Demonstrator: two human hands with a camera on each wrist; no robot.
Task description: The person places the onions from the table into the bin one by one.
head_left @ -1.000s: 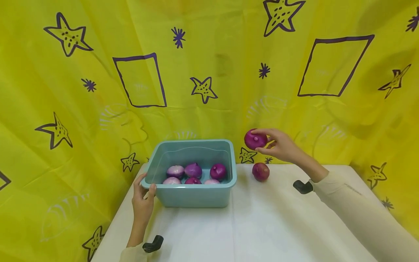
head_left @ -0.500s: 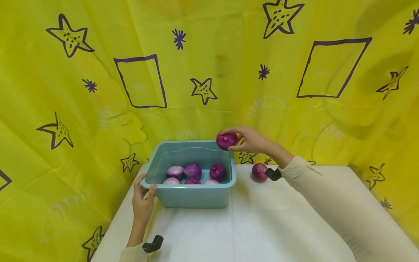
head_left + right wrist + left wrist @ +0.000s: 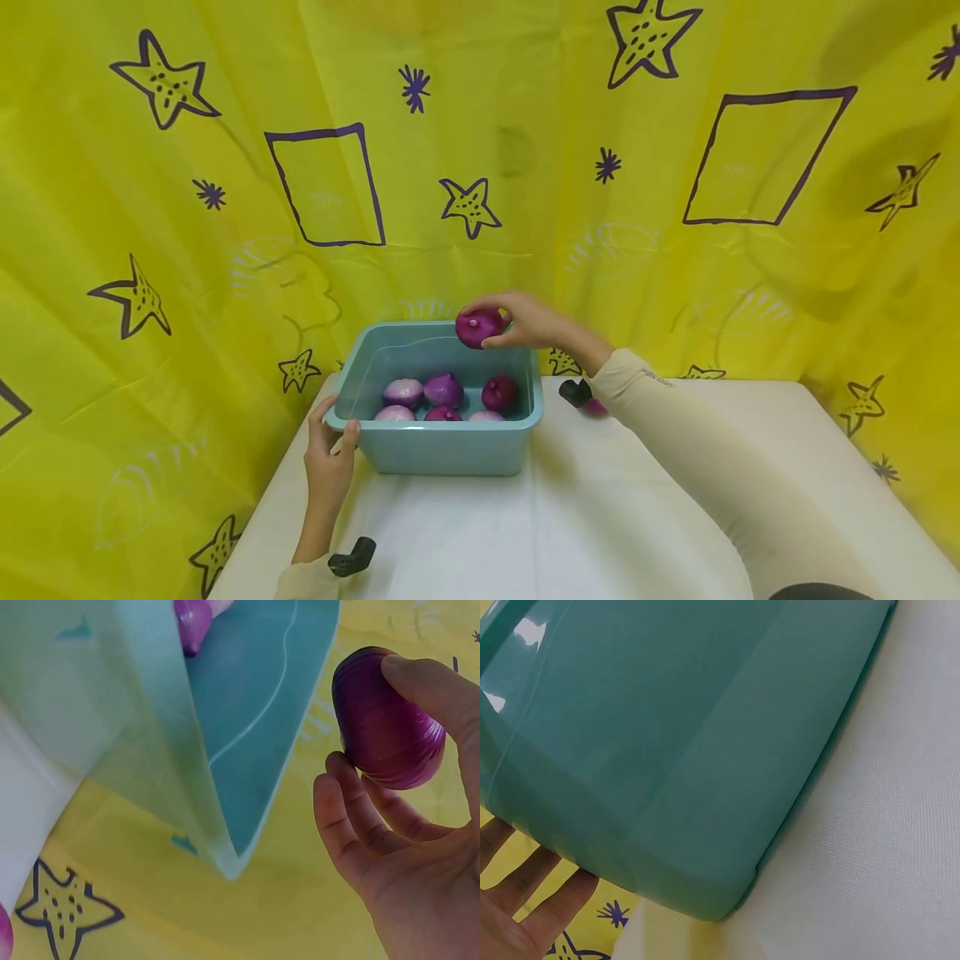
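Note:
My right hand (image 3: pixel 521 321) holds a purple-red onion (image 3: pixel 478 328) between thumb and fingers, over the back right part of a teal plastic bin (image 3: pixel 450 450). In the right wrist view the onion (image 3: pixel 386 724) shows smooth, streaked skin beside the bin's corner. Several onions lie inside the bin, among them a pale one (image 3: pixel 403 392), a violet one (image 3: pixel 444 390) and a dark red one (image 3: pixel 499 393); the front wall partly hides the nearer ones. My left hand (image 3: pixel 328 467) grips the bin's front left corner, thumb at the front rim and fingers along the side (image 3: pixel 559 900).
Another onion (image 3: pixel 596 408) sits on the white table (image 3: pixel 637 517) right of the bin, mostly hidden by the right wrist camera (image 3: pixel 574 392). A yellow curtain (image 3: pixel 525 125) with drawn stars and squares hangs behind the table and at its sides.
My right hand has carried the onion leftward, from right of the bin to over its back right part. The left hand and the bin have stayed in place.

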